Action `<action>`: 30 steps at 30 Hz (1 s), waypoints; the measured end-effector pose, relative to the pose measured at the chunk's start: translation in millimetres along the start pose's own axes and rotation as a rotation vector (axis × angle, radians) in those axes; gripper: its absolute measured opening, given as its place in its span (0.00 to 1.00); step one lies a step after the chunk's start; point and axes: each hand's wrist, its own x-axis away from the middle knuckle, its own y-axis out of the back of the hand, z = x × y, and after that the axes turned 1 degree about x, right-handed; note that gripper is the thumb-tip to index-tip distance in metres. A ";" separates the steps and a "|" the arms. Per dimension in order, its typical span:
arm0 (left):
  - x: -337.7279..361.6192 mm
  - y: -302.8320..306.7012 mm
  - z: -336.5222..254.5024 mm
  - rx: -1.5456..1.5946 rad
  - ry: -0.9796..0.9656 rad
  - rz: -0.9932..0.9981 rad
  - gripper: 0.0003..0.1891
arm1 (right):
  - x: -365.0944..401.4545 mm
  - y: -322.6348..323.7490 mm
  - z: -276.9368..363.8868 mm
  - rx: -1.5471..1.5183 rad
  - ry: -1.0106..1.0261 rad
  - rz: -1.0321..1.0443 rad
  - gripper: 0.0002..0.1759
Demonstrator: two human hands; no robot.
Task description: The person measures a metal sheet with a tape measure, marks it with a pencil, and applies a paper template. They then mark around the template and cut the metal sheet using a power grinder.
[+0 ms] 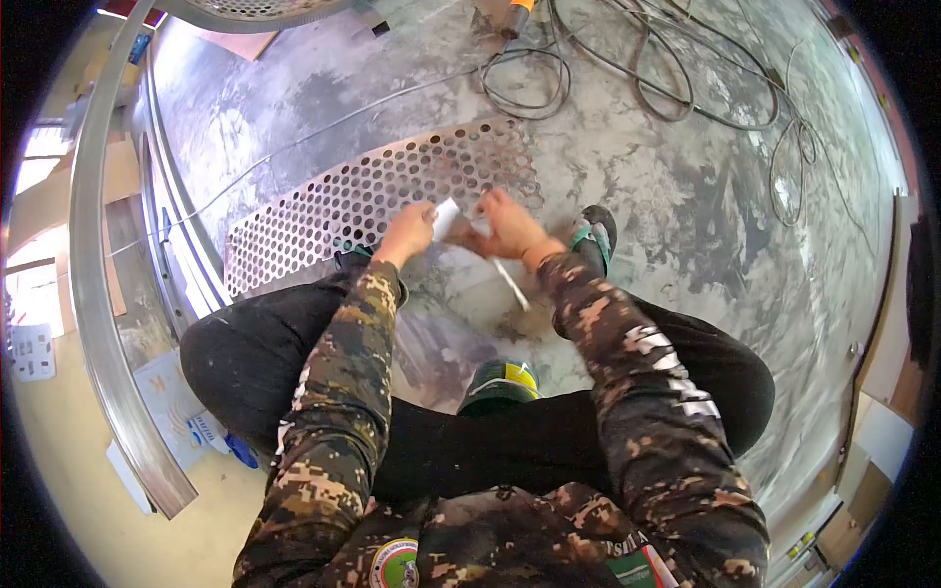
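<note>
My left hand (410, 233) is closed, pinching a small white piece (445, 218) that looks like paper. Just to its right, my right hand (514, 231) has its fingers bent together on another whitish bit (480, 225); blur hides whether the two bits are joined. Below the right hand a thin white strip (513, 286) slants down, and its upper end is hidden. Both hands are in front of a perforated metal sheet (333, 201) lying on the floor, near its right part.
A dark green tub (500, 387) with a yellow label sits between my legs. Looped cables (676, 83) and an orange-and-black tool end (518, 18) lie ahead on the grey floor (676, 230). A curved metal strip (93, 255) rises at left, beside cardboard (103, 181).
</note>
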 end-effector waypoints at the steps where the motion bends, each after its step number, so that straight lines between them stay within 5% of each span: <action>1: -11.2 6.5 -2.4 -0.023 0.003 -0.028 0.15 | -10.6 19.0 -10.5 0.106 0.005 0.090 0.25; 8: -36.7 43.3 -17.6 -0.013 -0.199 0.094 0.26 | -24.7 195.0 -52.8 0.843 -0.010 0.677 0.19; 10: -42.9 44.1 -14.4 -0.036 -0.310 0.277 0.33 | -10.4 218.1 -67.8 0.783 -0.009 0.622 0.19; 12: -51.4 38.9 -9.7 -0.088 -0.278 0.330 0.37 | -5.2 219.1 -73.2 0.724 -0.009 0.562 0.19; 14: -52.8 33.2 -9.6 -0.122 -0.229 0.198 0.39 | 0.9 210.6 -79.5 0.504 -0.263 0.633 0.21; 16: -57.2 35.6 -16.9 -0.082 -0.197 0.266 0.41 | 12.3 190.9 -90.3 0.468 -0.264 0.660 0.23; 18: -69.7 28.4 -14.8 -0.034 -0.248 0.345 0.44 | 20.4 175.6 -98.6 0.513 0.014 0.674 0.23; 20: -82.3 20.5 -16.1 -0.053 -0.329 0.425 0.46 | 23.9 170.1 -93.8 0.478 -0.057 0.774 0.23; 23: -85.0 -1.6 -5.8 -0.001 -0.412 0.281 0.48 | 14.4 160.1 -91.6 0.407 -0.097 0.795 0.21; 24: -78.2 0.8 -18.0 0.033 -0.188 0.343 0.47 | 14.6 161.0 -94.3 0.383 -0.043 0.753 0.20; 30: -58.2 -35.2 -12.0 0.094 -0.137 0.188 0.43 | 18.0 157.3 -111.2 0.406 -0.130 0.758 0.15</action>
